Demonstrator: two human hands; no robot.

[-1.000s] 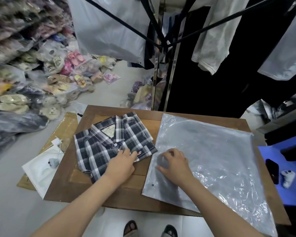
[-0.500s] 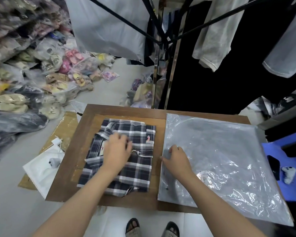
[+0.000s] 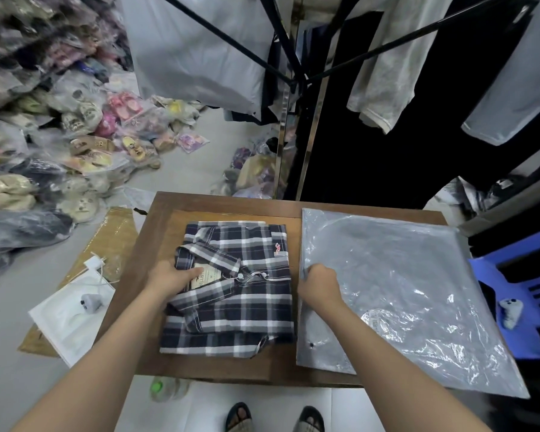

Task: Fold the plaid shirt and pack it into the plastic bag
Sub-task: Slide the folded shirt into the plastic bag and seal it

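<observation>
On the wooden table (image 3: pixel 156 232) the folded plaid shirt (image 3: pixel 231 307) lies flat on its left half, collar side toward the left, a small red logo showing at its far right corner. Left hand (image 3: pixel 172 280) rests on the collar area, fingers together and slid under the collar flap beside the neck label; whether it grips cloth I cannot tell. Right hand (image 3: pixel 320 283) sits curled at the left edge of the plastic bag (image 3: pixel 402 291), fingertips closed on that edge, seemingly pinching the film. That bag lies flat on the table's right half, just beside the shirt, its near right corner hanging past the table edge; a small label shows through it near the wrist.

Below the table's near edge a green-capped bottle (image 3: pixel 166 388) lies on the floor, close to the person's sandalled feet (image 3: pixel 275 417). Left of the table, a white tray (image 3: pixel 60 325) rests on cardboard (image 3: pixel 113 238) with a small grey gadget on it. Further left, bagged shoes (image 3: pixel 75 145) are heaped high. Behind the table a metal rack (image 3: pixel 289 120) holds hanging clothes. To the right stands a blue stool (image 3: pixel 518 307)
</observation>
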